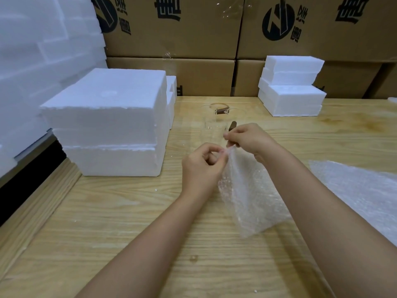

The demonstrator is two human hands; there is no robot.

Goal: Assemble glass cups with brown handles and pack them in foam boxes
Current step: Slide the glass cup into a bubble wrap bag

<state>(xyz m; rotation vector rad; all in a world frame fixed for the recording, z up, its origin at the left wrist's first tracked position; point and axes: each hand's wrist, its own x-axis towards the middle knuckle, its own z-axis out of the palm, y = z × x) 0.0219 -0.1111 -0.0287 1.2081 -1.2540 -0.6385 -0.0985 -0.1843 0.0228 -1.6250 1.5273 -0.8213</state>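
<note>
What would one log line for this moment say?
left hand: pinches bubble wrap | right hand: pinches bubble wrap | glass cup: on table behind hands

Soft, even light, fairly bright. Weak shadows on table [139, 222] under left hand [202, 166] fingers [211, 149]. Foam stack [107, 117] left of fingers nearly blown out. Slight blur on bubble wrap [247, 190] below fingers. Edges bend, wide-angle.

Cartons [171, 39] are standing stacked at 12 o'clock behind the table [107, 211]; a bubble-wrap sheet [363, 190] is lying at 3 o'clock.
</note>
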